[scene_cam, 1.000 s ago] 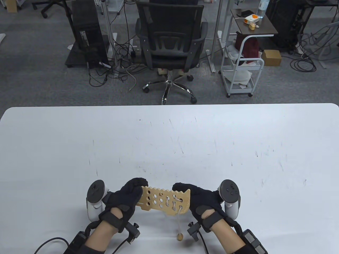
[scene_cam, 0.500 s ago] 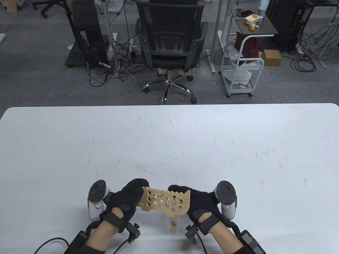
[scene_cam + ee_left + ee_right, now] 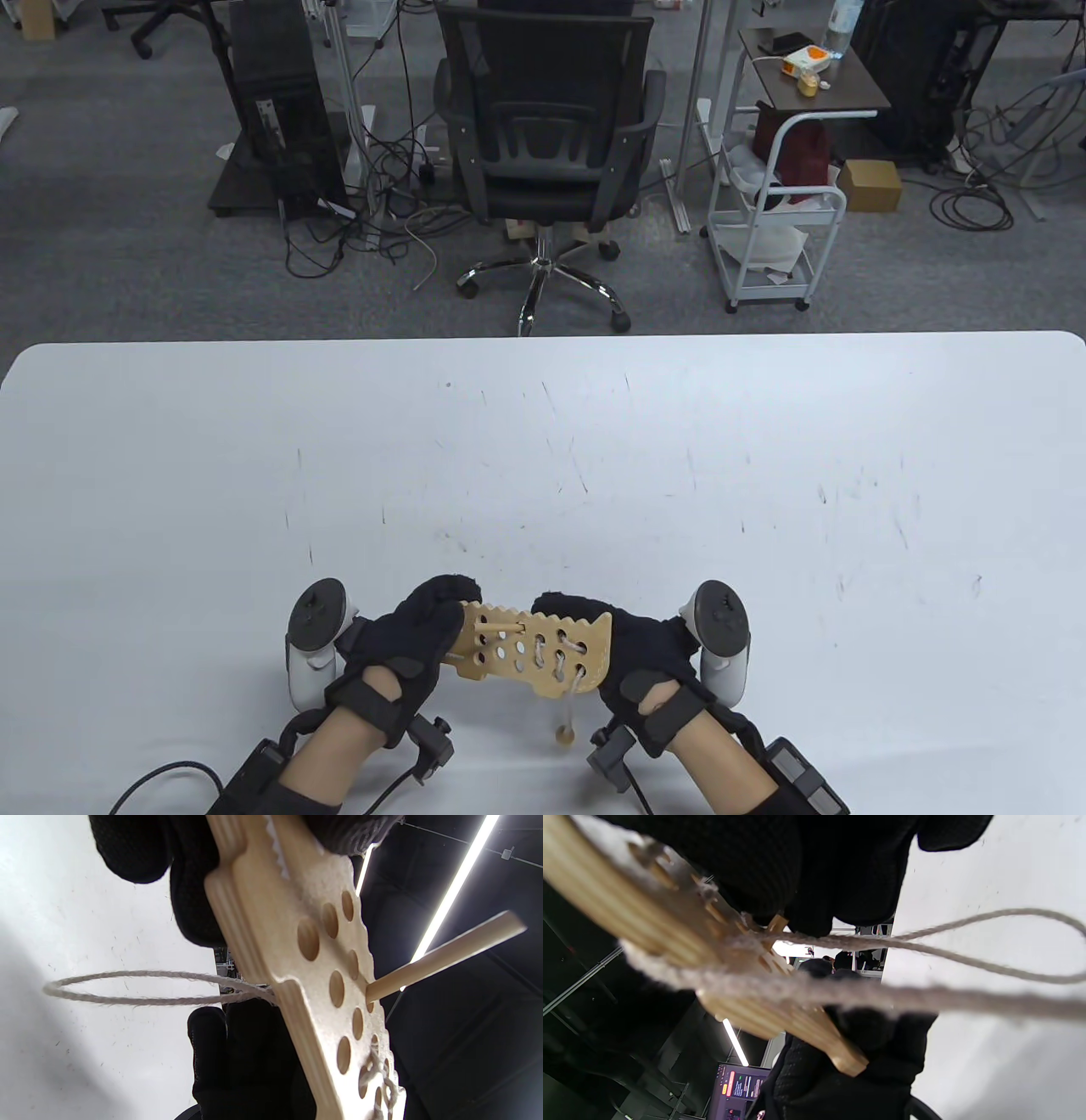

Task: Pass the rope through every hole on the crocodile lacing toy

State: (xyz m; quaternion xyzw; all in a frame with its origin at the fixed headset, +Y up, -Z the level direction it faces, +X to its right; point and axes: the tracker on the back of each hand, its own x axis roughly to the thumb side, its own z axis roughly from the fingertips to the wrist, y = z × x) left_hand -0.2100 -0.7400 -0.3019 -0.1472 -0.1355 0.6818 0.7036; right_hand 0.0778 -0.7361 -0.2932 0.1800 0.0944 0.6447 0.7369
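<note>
Crocodile board (image 3: pixel 530 649) sits held up off the counter (image 3: pixel 543 441), near its close edge, between your two hands. Long axis runs side to side, one hand on each end. Left hand (image 3: pixel 405 641) grips the left end, fingers curled over the top edge. Right hand (image 3: pixel 632 649) grips the right end, fingers wrapped round behind it; exact finger contact on the back face isn't readable.

Key relation: wooden needle (image 3: pixel 499 627) pokes out through a hole in the top row, just left of the board's middle, so it lies nearer your left hand than your right. In the left wrist view the needle (image 3: pixel 445 952) stands out from the face at a slant, tip pointing away from the board and free of both hands. Rope (image 3: pixel 140 986) loops out loose on the back side of the board.

Laced holes sit toward the board's right end; holes left of the needle look unthreaded. Rope tail with a wooden bead (image 3: pixel 563 735) hangs below the board's right half.

My read: next is pulling the needle clear, and your left hand is closer, though it'd have to loosen its hold on the board first. Slack loop behind could snag, watch that.
</note>
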